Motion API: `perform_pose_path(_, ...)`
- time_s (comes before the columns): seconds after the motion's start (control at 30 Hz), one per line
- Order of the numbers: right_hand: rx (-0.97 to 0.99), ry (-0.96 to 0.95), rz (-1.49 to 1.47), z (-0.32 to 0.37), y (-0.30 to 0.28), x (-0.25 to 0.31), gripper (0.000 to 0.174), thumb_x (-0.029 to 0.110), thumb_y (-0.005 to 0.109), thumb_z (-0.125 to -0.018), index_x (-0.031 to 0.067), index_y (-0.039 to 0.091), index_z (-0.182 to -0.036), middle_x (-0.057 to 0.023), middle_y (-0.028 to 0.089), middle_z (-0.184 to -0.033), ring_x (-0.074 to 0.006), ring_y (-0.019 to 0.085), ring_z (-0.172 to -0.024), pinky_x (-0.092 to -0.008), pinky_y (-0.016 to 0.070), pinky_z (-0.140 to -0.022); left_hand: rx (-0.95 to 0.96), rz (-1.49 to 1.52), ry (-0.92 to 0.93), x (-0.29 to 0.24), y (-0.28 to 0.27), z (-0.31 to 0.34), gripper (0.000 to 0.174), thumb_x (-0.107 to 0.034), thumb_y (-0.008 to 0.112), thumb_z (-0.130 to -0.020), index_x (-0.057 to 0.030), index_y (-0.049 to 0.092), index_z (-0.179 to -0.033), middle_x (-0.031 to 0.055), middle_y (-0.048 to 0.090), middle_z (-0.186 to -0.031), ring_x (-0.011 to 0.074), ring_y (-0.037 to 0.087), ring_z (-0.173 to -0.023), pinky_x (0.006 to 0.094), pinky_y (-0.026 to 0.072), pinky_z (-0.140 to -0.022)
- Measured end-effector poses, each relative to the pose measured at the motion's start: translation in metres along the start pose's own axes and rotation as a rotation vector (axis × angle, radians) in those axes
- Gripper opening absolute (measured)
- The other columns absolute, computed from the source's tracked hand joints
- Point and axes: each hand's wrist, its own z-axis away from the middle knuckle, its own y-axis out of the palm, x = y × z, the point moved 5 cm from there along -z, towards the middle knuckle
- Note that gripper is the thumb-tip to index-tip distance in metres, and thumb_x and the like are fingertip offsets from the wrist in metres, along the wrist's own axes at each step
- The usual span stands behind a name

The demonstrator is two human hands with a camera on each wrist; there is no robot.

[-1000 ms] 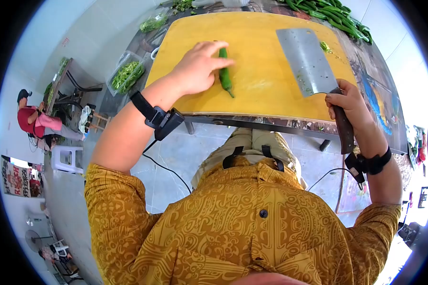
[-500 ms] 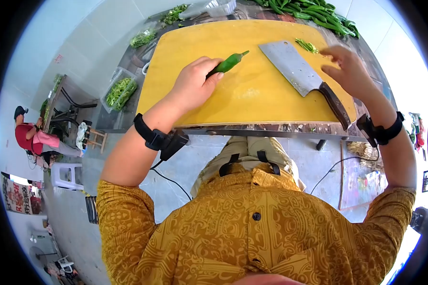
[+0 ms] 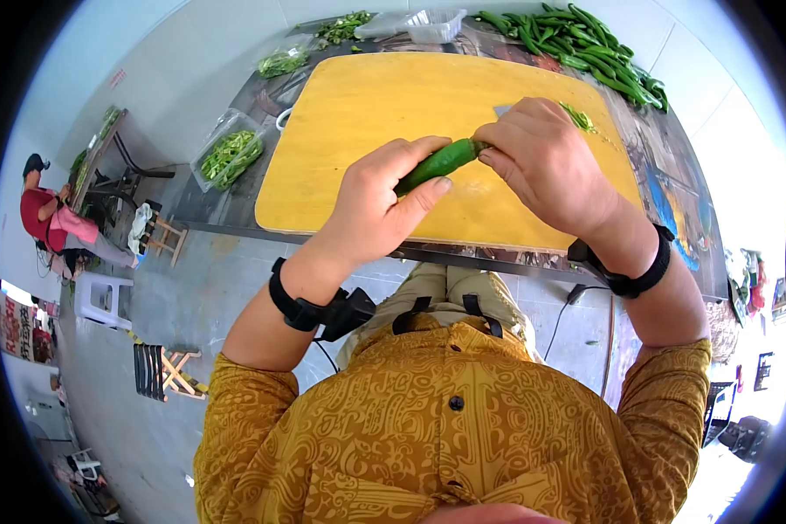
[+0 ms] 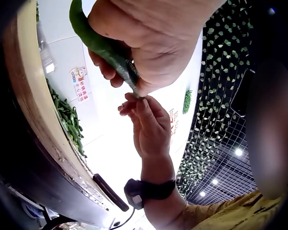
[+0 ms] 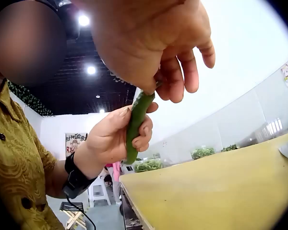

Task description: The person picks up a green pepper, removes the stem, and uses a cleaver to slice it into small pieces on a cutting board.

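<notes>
A green chili pepper point(image 3: 445, 162) is held up over the yellow cutting board point(image 3: 349, 113). My left hand point(image 3: 377, 196) grips its body between thumb and fingers. At the stem end, my right hand point(image 3: 546, 162) pinches the tip with thumb and forefinger; in the right wrist view the other fingers point(image 5: 188, 69) of that hand hang loosely. The cleaver lies on the board, mostly hidden behind my right hand in the head view, where just a corner of its blade point(image 3: 502, 111) shows. Its dark handle point(image 4: 110, 192) appears in the left wrist view.
Small pepper pieces point(image 3: 578, 116) lie at the board's right side. Whole green peppers point(image 3: 594, 52) are heaped at the back right. A clear tub point(image 3: 236, 118) of cut pepper stands left of the board, with a plastic tray point(image 3: 437, 26) behind. Someone sits far left.
The right hand let go of the cleaver, leaving it on the board, and moved left to the pepper's stem. The left hand picked the pepper up off the board.
</notes>
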Motion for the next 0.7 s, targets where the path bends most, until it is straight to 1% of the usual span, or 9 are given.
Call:
perform_pose_path(0.07,-0.081,-0.011,-0.034,-0.003,0.000,0.004,0.015,0.015,0.067,-0.081,0.0074,0.064,-0.093,-0.0053,0.061,-0.079,-0.0275,0.058,-0.081,-0.0397,0.0470,-0.076,-0.060,0.028,0.023,0.000,0.002,0.001,0.035,-0.018,0.067,-0.090,0.0004,0.061,-0.120,0.0107,0.063,-0.085,0.0179,0.058,-0.073,0.0288,0.0472,-0.067)
perform_pose_path(0.1,-0.089,-0.033,-0.024,-0.004,0.000,0.007,0.014,0.015,0.068,-0.080,0.0075,0.064,-0.091,-0.0046,0.060,-0.078,-0.0270,0.058,-0.080,-0.0394,0.0469,-0.076,-0.090,0.044,0.034,0.000,0.005,0.003,0.035,-0.018,0.069,-0.089,-0.0006,0.062,-0.119,0.0118,0.062,-0.080,0.0199,0.059,-0.069,0.0296,0.0479,-0.064)
perform_pose_path(0.2,-0.116,-0.089,0.016,-0.006,-0.003,0.014,0.013,0.015,0.070,-0.077,0.0079,0.062,-0.084,-0.0030,0.057,-0.072,-0.0253,0.056,-0.076,-0.0384,0.0463,-0.076,-0.111,0.075,0.024,-0.005,0.008,0.007,0.039,-0.021,0.065,-0.093,0.0023,0.059,-0.124,0.0079,0.065,-0.093,0.0105,0.056,-0.080,0.0238,0.0463,-0.073)
perform_pose_path(0.27,-0.139,-0.109,0.048,-0.004,-0.003,0.020,0.014,0.015,0.071,-0.074,0.0083,0.061,-0.081,-0.0022,0.055,-0.069,-0.0240,0.055,-0.073,-0.0379,0.0459,-0.076,-0.113,0.069,-0.009,-0.008,0.009,0.008,0.038,-0.020,0.064,-0.094,0.0023,0.058,-0.124,0.0078,0.066,-0.096,0.0104,0.057,-0.081,0.0242,0.0468,-0.074)
perform_pose_path(0.3,-0.182,-0.098,0.078,-0.004,-0.004,0.023,0.014,0.014,0.071,-0.073,0.0086,0.060,-0.080,-0.0021,0.054,-0.068,-0.0233,0.054,-0.072,-0.0383,0.0458,-0.076,-0.115,0.065,-0.026,-0.008,0.009,0.009,0.038,-0.020,0.064,-0.094,0.0022,0.058,-0.124,0.0078,0.066,-0.098,0.0104,0.057,-0.082,0.0245,0.0471,-0.074)
perform_pose_path(0.4,-0.312,-0.054,0.158,-0.004,-0.003,0.032,0.015,0.014,0.072,-0.071,0.0095,0.059,-0.078,-0.0015,0.051,-0.066,-0.0217,0.052,-0.068,-0.0397,0.0451,-0.078,-0.291,0.163,0.075,-0.010,0.014,0.009,0.034,-0.018,0.062,-0.096,0.0020,0.059,-0.123,0.0057,0.065,-0.099,0.0102,0.057,-0.082,0.0243,0.0475,-0.074)
perform_pose_path(0.5,-0.398,0.010,0.218,-0.003,0.002,0.039,0.014,0.014,0.071,-0.071,0.0103,0.058,-0.076,-0.0005,0.048,-0.063,-0.0207,0.050,-0.065,-0.0419,0.0443,-0.079,-0.358,0.187,0.040,-0.009,0.018,0.011,0.030,-0.015,0.059,-0.097,0.0019,0.059,-0.122,0.0036,0.064,-0.099,0.0089,0.056,-0.082,0.0229,0.0471,-0.072)
perform_pose_path(0.6,-0.437,0.053,0.255,0.000,0.008,0.042,0.013,0.014,0.070,-0.072,0.0108,0.058,-0.076,0.0005,0.047,-0.062,-0.0197,0.050,-0.065,-0.0432,0.0429,-0.083,-0.445,0.328,-0.049,-0.001,0.025,0.014,0.026,-0.012,0.064,-0.093,0.0023,0.061,-0.115,0.0106,0.068,-0.094,0.0119,0.062,-0.081,0.0248,0.0501,-0.073)
perform_pose_path(0.7,-0.470,0.087,0.262,0.002,0.016,0.044,0.011,0.014,0.068,-0.073,0.0112,0.057,-0.075,0.0012,0.046,-0.061,-0.0188,0.050,-0.064,-0.0437,0.0404,-0.088,-0.455,0.346,-0.103,0.001,0.028,0.016,0.025,-0.011,0.063,-0.094,0.0031,0.061,-0.115,0.0087,0.068,-0.094,0.0103,0.061,-0.080,0.0237,0.0498,-0.072)
